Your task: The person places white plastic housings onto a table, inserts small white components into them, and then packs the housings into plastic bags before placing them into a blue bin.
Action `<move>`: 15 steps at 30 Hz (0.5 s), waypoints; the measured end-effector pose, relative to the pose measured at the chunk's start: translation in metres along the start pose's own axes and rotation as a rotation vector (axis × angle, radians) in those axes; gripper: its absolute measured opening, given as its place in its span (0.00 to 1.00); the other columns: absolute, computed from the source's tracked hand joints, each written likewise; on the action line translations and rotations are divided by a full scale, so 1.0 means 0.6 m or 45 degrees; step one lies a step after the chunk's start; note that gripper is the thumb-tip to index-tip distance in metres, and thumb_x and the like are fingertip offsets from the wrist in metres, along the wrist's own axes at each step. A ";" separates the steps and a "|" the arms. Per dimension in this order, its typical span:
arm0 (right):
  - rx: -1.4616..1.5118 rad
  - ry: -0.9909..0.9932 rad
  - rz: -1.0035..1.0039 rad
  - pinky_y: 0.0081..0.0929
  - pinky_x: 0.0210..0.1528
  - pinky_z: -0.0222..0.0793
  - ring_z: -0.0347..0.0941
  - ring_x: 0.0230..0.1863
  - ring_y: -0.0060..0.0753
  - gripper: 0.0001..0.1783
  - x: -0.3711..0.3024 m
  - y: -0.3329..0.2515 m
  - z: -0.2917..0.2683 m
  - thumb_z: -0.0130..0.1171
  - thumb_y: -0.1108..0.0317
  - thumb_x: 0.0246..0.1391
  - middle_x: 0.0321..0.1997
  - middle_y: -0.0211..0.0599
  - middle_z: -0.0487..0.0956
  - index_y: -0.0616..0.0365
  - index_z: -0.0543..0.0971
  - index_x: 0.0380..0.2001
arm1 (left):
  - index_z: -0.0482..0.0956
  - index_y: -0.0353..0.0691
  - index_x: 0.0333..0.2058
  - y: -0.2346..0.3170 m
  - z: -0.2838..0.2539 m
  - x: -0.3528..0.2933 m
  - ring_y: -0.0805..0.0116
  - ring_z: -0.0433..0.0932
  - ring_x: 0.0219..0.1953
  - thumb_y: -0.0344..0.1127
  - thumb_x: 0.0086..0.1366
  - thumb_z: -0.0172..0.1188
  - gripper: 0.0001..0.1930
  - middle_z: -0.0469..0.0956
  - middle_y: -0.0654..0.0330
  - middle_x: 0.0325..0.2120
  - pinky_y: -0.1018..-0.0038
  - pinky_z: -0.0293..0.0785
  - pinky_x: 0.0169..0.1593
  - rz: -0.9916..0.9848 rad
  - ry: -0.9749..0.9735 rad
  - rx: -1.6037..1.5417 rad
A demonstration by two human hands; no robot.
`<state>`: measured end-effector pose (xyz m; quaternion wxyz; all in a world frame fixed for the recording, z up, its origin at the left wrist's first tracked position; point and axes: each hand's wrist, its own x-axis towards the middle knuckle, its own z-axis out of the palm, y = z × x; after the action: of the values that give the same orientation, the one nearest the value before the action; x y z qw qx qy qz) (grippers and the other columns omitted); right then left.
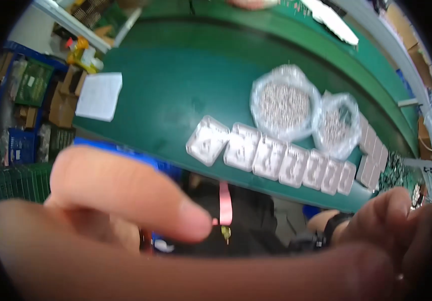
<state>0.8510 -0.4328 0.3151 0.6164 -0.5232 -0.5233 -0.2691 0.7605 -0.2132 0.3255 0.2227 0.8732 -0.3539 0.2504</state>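
Observation:
My left hand point(120, 200) looms very large and blurred at the lower left, close to the camera. Two of its fingers stretch rightward with a gap between them, and no object shows in that gap. At the lower right is my right hand point(384, 218), with a black watch point(334, 228) on its wrist. Its fingers look bent, but blur and the dark rim hide their tips. Beyond the hands, several clear plastic trays point(267, 158) lie in a row along the front edge of the green table point(186, 75).
Two open clear bags, a larger bag point(257, 113) and a smaller bag point(354, 134), hold small metal parts. Grey flat pieces point(371, 155) and a dark green heap point(399, 170) lie rightward. White paper point(99, 96) lies at the left; a pink strap point(225, 203) hangs below the table edge.

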 end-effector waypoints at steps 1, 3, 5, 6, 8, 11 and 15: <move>-0.044 0.015 -0.007 0.26 0.34 0.65 0.69 0.30 0.24 0.09 0.008 0.002 0.001 0.46 0.70 0.48 0.31 0.29 0.74 0.55 0.73 0.34 | 0.72 0.37 0.39 -0.018 -0.004 0.008 0.59 0.70 0.38 0.27 0.50 0.53 0.14 0.71 0.54 0.36 0.72 0.66 0.39 0.045 -0.026 -0.019; 0.001 0.021 -0.066 0.26 0.33 0.65 0.68 0.30 0.23 0.09 0.031 0.007 0.002 0.46 0.69 0.48 0.31 0.27 0.74 0.54 0.73 0.34 | 0.71 0.37 0.39 -0.007 -0.022 0.021 0.59 0.69 0.39 0.27 0.51 0.53 0.14 0.70 0.54 0.37 0.72 0.66 0.39 0.067 -0.054 0.035; 0.121 0.010 -0.104 0.25 0.33 0.65 0.68 0.29 0.22 0.09 0.046 0.021 0.015 0.46 0.69 0.48 0.31 0.26 0.74 0.54 0.73 0.34 | 0.71 0.37 0.40 0.006 -0.028 0.013 0.59 0.69 0.39 0.28 0.51 0.53 0.15 0.70 0.54 0.37 0.71 0.66 0.40 0.007 -0.060 0.106; 0.100 0.027 -0.116 0.24 0.33 0.65 0.68 0.29 0.22 0.09 0.049 0.011 0.022 0.46 0.68 0.49 0.30 0.26 0.74 0.54 0.73 0.34 | 0.71 0.37 0.40 0.001 -0.028 0.019 0.59 0.69 0.40 0.28 0.51 0.53 0.15 0.69 0.54 0.38 0.71 0.65 0.40 0.046 -0.054 0.095; 0.049 0.067 -0.140 0.24 0.33 0.65 0.68 0.28 0.21 0.09 0.064 -0.005 0.021 0.45 0.68 0.49 0.30 0.25 0.74 0.53 0.73 0.34 | 0.70 0.37 0.40 -0.003 -0.029 0.029 0.59 0.68 0.40 0.29 0.51 0.53 0.15 0.69 0.54 0.38 0.71 0.65 0.41 0.100 -0.050 0.062; 0.070 0.071 -0.164 0.22 0.32 0.65 0.67 0.27 0.19 0.09 0.076 -0.037 0.036 0.45 0.67 0.50 0.30 0.23 0.74 0.52 0.73 0.35 | 0.70 0.37 0.41 0.016 -0.062 0.018 0.59 0.67 0.41 0.29 0.52 0.52 0.15 0.68 0.54 0.39 0.71 0.64 0.42 0.091 -0.013 0.073; 0.027 0.103 -0.156 0.21 0.32 0.64 0.67 0.26 0.17 0.09 0.062 -0.031 0.025 0.45 0.66 0.50 0.29 0.21 0.74 0.51 0.73 0.35 | 0.69 0.37 0.42 -0.005 -0.085 0.002 0.59 0.66 0.43 0.31 0.52 0.52 0.16 0.67 0.54 0.41 0.70 0.64 0.43 0.129 0.105 0.041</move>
<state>0.8406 -0.4167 0.3549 0.6250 -0.4724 -0.5318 -0.3217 0.7493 -0.1833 0.3652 0.2100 0.8465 -0.3842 0.3030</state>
